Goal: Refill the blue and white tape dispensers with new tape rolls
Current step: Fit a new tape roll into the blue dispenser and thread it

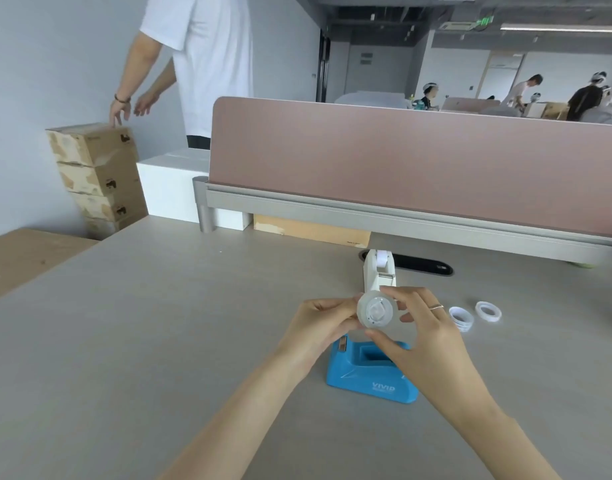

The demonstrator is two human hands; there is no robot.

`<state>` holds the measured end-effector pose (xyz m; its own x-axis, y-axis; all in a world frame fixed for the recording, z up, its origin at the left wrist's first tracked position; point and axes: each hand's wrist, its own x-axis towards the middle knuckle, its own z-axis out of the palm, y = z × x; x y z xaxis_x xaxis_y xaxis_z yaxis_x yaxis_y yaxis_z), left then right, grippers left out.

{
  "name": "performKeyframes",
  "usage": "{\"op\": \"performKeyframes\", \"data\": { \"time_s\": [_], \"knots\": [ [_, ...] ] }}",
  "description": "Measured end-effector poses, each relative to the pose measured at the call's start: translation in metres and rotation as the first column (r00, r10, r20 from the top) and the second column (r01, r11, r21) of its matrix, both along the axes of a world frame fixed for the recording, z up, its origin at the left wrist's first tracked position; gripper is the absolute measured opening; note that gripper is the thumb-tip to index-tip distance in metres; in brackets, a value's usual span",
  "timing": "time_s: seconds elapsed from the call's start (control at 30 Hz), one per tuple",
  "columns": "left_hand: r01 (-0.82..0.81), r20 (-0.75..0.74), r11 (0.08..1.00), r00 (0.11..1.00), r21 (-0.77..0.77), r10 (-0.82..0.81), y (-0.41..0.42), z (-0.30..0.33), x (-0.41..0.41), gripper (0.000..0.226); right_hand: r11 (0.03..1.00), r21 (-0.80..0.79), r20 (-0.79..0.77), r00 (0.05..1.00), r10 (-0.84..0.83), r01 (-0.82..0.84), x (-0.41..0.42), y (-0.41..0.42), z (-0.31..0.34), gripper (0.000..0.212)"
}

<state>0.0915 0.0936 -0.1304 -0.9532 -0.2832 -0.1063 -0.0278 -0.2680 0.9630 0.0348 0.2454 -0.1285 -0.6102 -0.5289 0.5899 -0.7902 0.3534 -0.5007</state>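
Your left hand (pixel 327 322) and right hand (pixel 424 327) each in a pinching grip on the translucent tape roll (pixel 377 311), round face toward you, above the glossy blue dispenser (pixel 370 375), long axis 11-to-5 on the surface (pixel 159 323), white dispenser (pixel 379 271) at 12

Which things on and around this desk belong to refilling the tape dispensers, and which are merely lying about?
Belongs to the job:
- tape roll, held by left hand and right hand
- blue dispenser, cradle empty
- white dispenser
- two loose rings

Lying about:
- stacked cardboard boxes
- white box
- pink divider
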Motion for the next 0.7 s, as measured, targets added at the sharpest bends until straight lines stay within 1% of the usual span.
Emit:
{"op": "performKeyframes", "data": {
  "time_s": [0.2,0.37,0.57,0.7],
  "knots": [
    [-0.009,0.029,0.999,1.0,0.035,0.008,0.0013,0.0029,0.001,0.022,1.0,0.016,-0.044,0.999,-0.012,0.013,0.0005,0.0002,0.0014,0.053],
    [-0.004,0.04,0.999,0.999,0.048,0.002,-0.0008,0.0053,0.001,0.018,1.0,0.016,-0.055,0.998,-0.013,0.014,0.0015,-0.0011,-0.0002,0.052],
    [-0.002,0.052,0.989,0.999,0.15,-0.006,-0.0013,0.0025,-0.0005,0.025,1.0,0.006,-0.019,1.0,-0.023,0.023,0.0027,-0.0015,-0.0032,0.049],
    [0.016,0.051,0.987,0.998,0.157,-0.024,-0.0014,0.0028,0.0006,0.026,1.0,0.01,-0.042,0.999,-0.002,0.002,0.0003,0.0001,-0.0029,0.048]
  ]
}}
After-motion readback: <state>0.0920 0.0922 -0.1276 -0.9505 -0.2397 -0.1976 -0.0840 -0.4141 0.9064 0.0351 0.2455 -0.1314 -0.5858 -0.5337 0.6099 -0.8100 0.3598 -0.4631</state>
